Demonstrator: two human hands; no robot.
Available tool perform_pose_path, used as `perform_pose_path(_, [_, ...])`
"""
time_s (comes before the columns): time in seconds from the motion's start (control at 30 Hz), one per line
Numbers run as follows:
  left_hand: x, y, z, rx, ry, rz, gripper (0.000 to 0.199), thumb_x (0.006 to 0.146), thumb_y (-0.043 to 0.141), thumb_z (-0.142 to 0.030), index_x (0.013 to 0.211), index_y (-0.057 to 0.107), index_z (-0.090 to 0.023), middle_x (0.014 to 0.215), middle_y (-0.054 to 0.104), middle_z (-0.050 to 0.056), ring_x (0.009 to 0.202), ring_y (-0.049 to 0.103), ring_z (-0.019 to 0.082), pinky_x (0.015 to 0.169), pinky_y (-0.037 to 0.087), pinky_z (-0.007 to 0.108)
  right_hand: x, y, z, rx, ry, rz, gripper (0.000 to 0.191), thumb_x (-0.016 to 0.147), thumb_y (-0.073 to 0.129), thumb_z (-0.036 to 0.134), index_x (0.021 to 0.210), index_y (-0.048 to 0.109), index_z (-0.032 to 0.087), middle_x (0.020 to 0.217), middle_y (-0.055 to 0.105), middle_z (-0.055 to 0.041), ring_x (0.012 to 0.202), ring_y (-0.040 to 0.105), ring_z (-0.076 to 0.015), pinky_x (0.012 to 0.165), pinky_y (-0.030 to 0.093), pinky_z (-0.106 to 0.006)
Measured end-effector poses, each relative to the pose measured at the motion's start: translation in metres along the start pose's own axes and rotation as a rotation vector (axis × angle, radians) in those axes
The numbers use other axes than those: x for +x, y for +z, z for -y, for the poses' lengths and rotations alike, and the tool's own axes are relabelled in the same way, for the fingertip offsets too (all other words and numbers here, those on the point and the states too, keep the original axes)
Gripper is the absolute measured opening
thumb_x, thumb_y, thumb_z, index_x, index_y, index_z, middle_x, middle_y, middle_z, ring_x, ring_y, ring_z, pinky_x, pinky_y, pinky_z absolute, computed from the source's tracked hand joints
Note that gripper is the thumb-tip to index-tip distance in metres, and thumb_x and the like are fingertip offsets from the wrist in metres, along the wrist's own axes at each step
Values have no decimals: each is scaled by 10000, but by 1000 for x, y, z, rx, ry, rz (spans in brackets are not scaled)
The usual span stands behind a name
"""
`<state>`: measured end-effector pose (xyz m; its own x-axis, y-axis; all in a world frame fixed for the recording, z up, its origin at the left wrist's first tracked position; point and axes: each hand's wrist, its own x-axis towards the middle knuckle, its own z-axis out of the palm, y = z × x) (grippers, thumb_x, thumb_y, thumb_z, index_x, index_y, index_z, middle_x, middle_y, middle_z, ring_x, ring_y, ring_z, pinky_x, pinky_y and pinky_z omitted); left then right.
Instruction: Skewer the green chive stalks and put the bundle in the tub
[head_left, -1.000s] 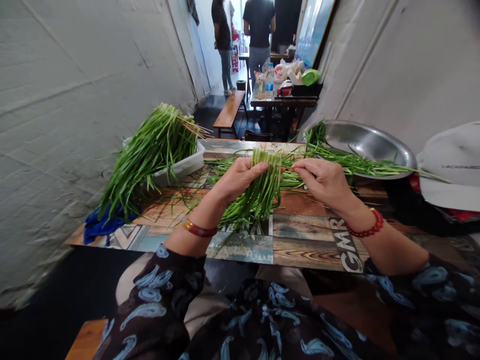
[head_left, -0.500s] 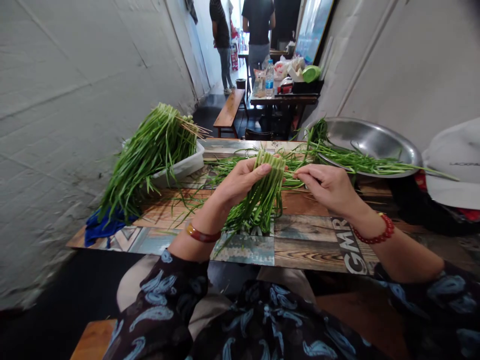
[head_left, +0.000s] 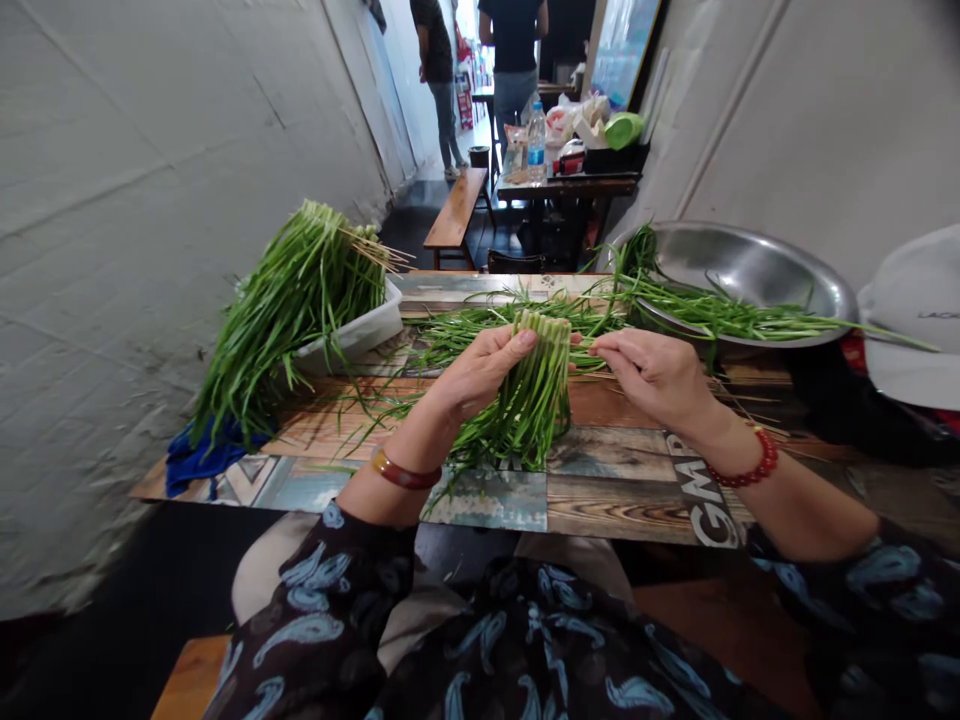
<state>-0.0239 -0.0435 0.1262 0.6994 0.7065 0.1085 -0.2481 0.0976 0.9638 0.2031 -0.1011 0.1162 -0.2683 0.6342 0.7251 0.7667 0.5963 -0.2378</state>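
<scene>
My left hand (head_left: 484, 370) is closed around a row of garlic chives (head_left: 544, 375), pale stem ends up and green leaves hanging to the table. To its right, my right hand (head_left: 656, 375) pinches the end of a thin wooden skewer (head_left: 583, 345) that runs sideways to the stems. How far the skewer passes through them is hidden. Behind both hands, loose chives (head_left: 469, 330) lie spread across the table. A white plastic tray (head_left: 375, 325) on the left bears a tall heap of chives (head_left: 289, 300) with skewer ends poking out on its right side.
A steel basin (head_left: 780, 265) with more chives stands at the right, beside a white cap (head_left: 915, 310). Blue cloth (head_left: 206, 455) lies at the table's left corner. Farther back are a wooden bench (head_left: 457, 210), a second table with a water bottle (head_left: 536, 145), and two people standing.
The view has shifted slightly. My right hand keeps its pinch beside the bunch, and my left hand still holds the chives; little else differs.
</scene>
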Motion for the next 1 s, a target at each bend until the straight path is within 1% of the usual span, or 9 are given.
perform_pose_path(0.07, [1,-1,2,-10,-10,17,530,820,714,-579,1114,729,-139,1043,770,115,960,737,237,830,596,322,2,-1,1,56,63,39,227,957,518,216,902,736,178,922,790,-78,835,744,-214,745,557,-314])
perform_pose_path(0.17, [3,-2,4,-31,-26,73,548,831,702,-580,1165,707,-146,1056,767,123,980,739,254,825,604,339,6,-6,0,198,182,161,233,943,525,222,845,734,194,837,775,-29,727,711,-173,675,524,-276])
perform_pose_path(0.23, [4,-3,5,-37,-35,90,552,837,697,-577,1185,696,-148,1056,767,127,974,741,256,815,608,340,7,-9,0,251,220,218,236,936,530,229,823,733,190,801,764,-18,673,685,-157,631,499,-263])
perform_pose_path(0.3, [5,-3,6,-37,-53,92,562,833,701,-576,1195,690,-145,1038,769,130,949,745,252,800,608,336,6,-8,-1,242,212,205,237,934,530,230,816,731,190,808,766,-23,689,687,-161,648,498,-267])
perform_pose_path(0.43, [6,-2,7,-37,-66,64,555,849,683,-573,1187,693,-133,973,772,124,869,747,228,757,595,310,1,-3,-1,181,185,109,223,938,526,225,839,723,198,860,777,-40,786,715,-183,732,512,-283])
perform_pose_path(0.6, [6,-3,10,-35,44,-72,512,854,676,-568,1138,702,-142,921,765,82,816,723,184,727,562,267,-2,-1,-1,188,231,132,210,936,528,216,848,718,196,826,770,-26,724,700,-165,687,504,-264])
perform_pose_path(0.73, [5,-5,14,2,9,-125,503,829,679,-609,1003,715,-138,837,754,63,743,702,169,659,543,251,-1,0,0,176,233,129,213,933,519,209,856,716,190,835,774,-32,738,707,-173,701,515,-276])
perform_pose_path(0.87, [4,-2,13,5,-2,-133,499,793,709,-625,920,703,-142,804,748,57,766,708,174,695,559,260,-2,2,2,167,227,108,214,938,512,217,860,711,198,860,781,-44,769,722,-190,711,530,-294])
perform_pose_path(1.0, [4,1,14,-30,-32,-105,518,774,720,-633,918,702,-136,806,753,68,809,724,202,733,581,298,-4,6,3,137,204,72,219,948,511,226,855,708,209,861,782,-44,796,734,-201,723,536,-304])
